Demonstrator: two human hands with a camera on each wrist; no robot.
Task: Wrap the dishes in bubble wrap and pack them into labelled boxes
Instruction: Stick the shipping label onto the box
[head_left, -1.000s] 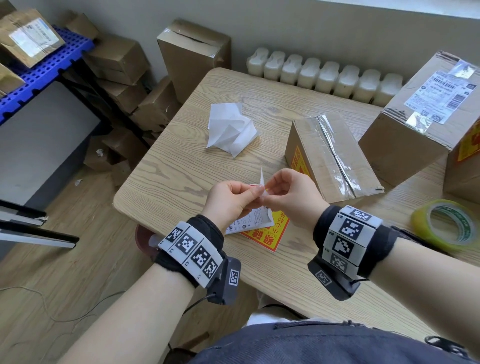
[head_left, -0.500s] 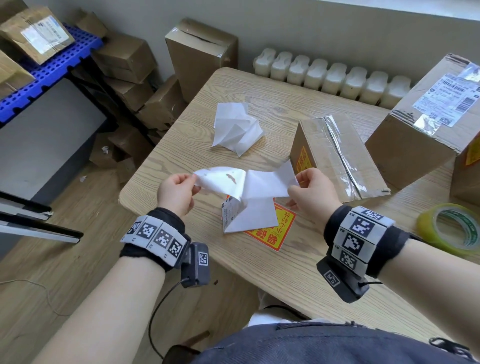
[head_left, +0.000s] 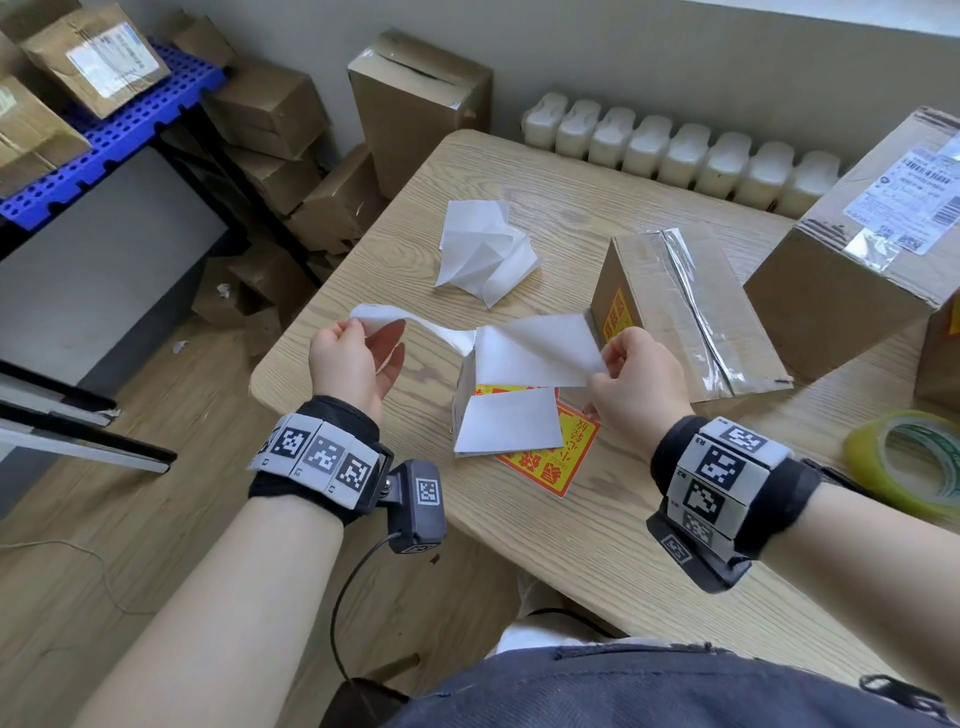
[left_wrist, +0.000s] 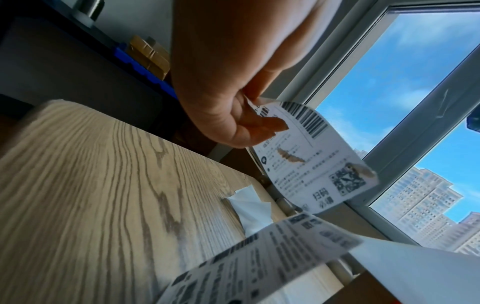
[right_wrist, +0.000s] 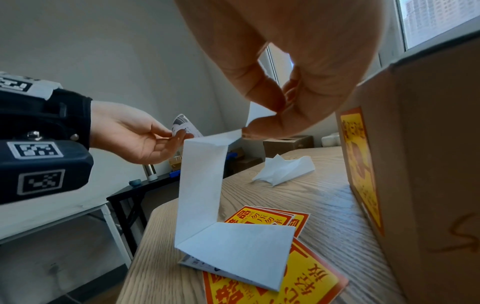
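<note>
A printed shipping label (head_left: 387, 318) is being pinched between the thumb and fingers of the left hand (head_left: 353, 366), out over the desk's left edge, with its barcode side turned downward as seen from the left wrist. The white backing strip (head_left: 535, 348) joined to it is being gripped at its other end by the thumb and fingertips of the right hand (head_left: 636, 382), just in front of the small taped box (head_left: 691, 306). The strip is being held stretched between the two hands above the desk (head_left: 597, 519), and its remaining length is hanging down in folds to a flat stack (head_left: 506, 423) resting near the desk's front edge. That stack is lying partly on top of red-and-yellow fragile stickers (head_left: 561, 457), which are being half covered by it. The small taped box is standing towards the middle of the desk, a similar sticker (head_left: 615, 317) showing on its near end, close beside the right hand. A crumpled white sheet (head_left: 485, 254) is lying beyond the hands, towards the far left part of the desk. A larger carton (head_left: 857, 249) with a printed label is sitting at the far right corner, and a roll of yellow tape (head_left: 906, 462) is lying at the right edge. Further cartons (head_left: 332, 202) are being stored on the floor left of the desk, under a blue shelf (head_left: 104, 150).
</note>
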